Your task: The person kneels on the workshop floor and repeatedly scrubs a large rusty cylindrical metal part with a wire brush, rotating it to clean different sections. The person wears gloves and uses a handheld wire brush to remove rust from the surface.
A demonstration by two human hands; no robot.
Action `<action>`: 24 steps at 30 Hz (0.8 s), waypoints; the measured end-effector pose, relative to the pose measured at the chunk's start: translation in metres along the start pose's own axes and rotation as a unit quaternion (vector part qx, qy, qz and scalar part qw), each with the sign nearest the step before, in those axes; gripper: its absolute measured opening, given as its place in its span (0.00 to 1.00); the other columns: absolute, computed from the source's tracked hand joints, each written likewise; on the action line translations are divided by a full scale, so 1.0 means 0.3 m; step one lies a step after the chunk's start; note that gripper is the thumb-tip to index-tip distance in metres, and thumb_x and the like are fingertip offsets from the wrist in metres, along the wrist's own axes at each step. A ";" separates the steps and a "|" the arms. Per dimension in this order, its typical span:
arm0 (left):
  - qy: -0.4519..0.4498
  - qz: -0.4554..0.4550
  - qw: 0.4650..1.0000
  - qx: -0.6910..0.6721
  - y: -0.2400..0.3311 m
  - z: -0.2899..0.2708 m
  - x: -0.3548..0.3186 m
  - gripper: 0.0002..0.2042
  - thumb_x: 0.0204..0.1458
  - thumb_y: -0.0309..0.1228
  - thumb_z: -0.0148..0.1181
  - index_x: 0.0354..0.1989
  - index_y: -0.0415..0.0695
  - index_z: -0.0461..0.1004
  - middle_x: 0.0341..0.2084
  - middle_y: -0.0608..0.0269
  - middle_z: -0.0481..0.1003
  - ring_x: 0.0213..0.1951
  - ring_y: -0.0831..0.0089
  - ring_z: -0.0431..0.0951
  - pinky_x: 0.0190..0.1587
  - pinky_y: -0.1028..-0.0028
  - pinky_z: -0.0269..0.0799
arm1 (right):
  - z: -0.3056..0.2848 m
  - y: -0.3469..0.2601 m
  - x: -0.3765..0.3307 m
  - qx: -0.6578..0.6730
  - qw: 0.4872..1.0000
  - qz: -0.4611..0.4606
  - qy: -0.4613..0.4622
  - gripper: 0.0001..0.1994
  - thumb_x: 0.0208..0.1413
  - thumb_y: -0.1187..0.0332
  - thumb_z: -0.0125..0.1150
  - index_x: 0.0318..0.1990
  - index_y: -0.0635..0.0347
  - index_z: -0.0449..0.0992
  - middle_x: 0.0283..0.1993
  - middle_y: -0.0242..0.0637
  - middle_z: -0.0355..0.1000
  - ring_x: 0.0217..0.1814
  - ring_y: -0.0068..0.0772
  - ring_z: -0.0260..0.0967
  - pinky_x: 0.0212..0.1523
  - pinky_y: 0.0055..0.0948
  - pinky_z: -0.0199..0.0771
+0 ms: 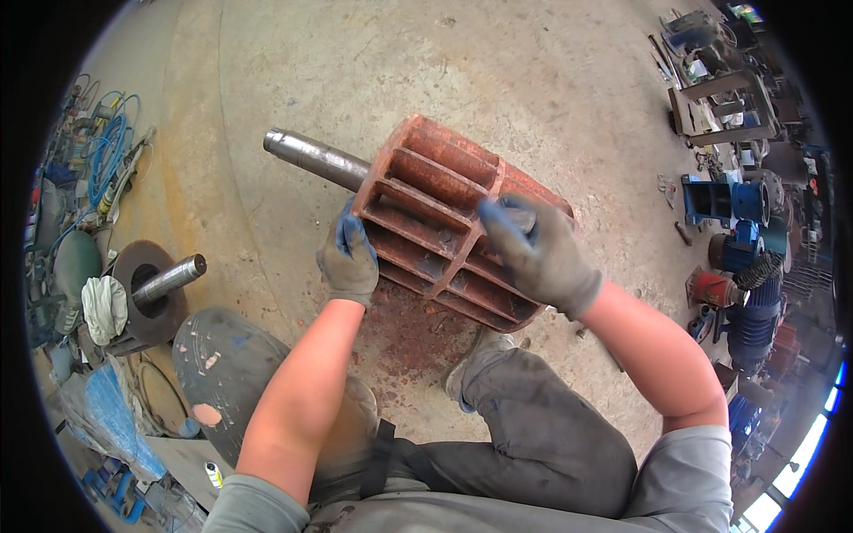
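A stained concrete floor (pixel 311 62) is filling most of the view. A person in dark trousers (pixel 551 417) is crouching over it, knees spread apart. In front of the person, between the forearms, a rust-red ribbed rotor (pixel 442 216) is lying tilted, its deep slots facing up; whatever is supporting it underneath is staying out of sight. At the far right, a blue electric motor (pixel 753 333) is standing among other machine parts. At the left, a dark ring-shaped part (pixel 173 315) is sitting with a white cloth (pixel 104 311) draped beside it. A bright steel shaft (pixel 315 158) is jutting from the rotor toward the upper left. The gloved right hand (pixel 538 258) is hovering over or touching the ribs, fingers curling and blurred; I cannot tell whether they are clamping anything. The gloved left hand (pixel 348 262) is resting against the rotor's left end, fingers close together, their grip unclear. Reddish flakes (pixel 413 333) are lying scattered below.
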State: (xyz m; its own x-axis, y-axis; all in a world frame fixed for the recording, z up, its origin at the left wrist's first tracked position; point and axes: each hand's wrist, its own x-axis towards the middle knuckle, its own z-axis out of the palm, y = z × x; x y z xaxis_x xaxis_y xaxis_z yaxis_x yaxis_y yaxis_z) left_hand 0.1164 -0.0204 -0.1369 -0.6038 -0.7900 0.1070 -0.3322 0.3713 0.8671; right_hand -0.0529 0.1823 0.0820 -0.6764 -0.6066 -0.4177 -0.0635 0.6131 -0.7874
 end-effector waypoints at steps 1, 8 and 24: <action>-0.021 -0.025 0.999 -0.004 0.002 -0.010 -0.011 0.31 0.75 0.59 0.48 0.61 0.43 0.83 0.39 0.51 0.83 0.41 0.56 0.85 0.46 0.60 0.79 | -0.002 -0.002 -0.009 0.005 0.999 -0.042 0.014 0.25 0.76 0.48 0.59 0.31 0.60 0.76 0.24 0.27 0.68 0.28 0.20 0.59 0.31 0.32 0.66; -0.046 -0.061 0.997 0.001 0.053 -0.022 -0.006 0.30 0.75 0.58 0.46 0.64 0.47 0.82 0.49 0.49 0.87 0.48 0.50 0.88 0.53 0.59 0.80 | -0.023 0.011 -0.057 0.245 0.958 -0.142 0.052 0.25 0.77 0.46 0.57 0.33 0.57 0.77 0.25 0.24 0.68 0.26 0.15 0.63 0.26 0.26 0.64; -0.019 -0.034 0.999 -0.023 0.042 -0.001 -0.006 0.29 0.76 0.57 0.48 0.62 0.46 0.83 0.28 0.55 0.82 0.27 0.65 0.82 0.38 0.63 0.78 | -0.059 0.064 -0.026 0.156 0.972 -0.125 0.122 0.24 0.79 0.50 0.55 0.31 0.56 0.75 0.23 0.26 0.68 0.27 0.18 0.64 0.22 0.26 0.62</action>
State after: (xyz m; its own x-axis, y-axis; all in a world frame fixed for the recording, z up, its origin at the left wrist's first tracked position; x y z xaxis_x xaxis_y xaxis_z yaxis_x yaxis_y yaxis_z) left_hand 0.1135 -0.0144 -0.1261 -0.6090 -0.7926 0.0294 -0.3404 0.2946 0.8929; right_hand -0.0617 0.2077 0.0782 -0.8248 -0.5556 -0.1047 -0.0492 0.2550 -0.9657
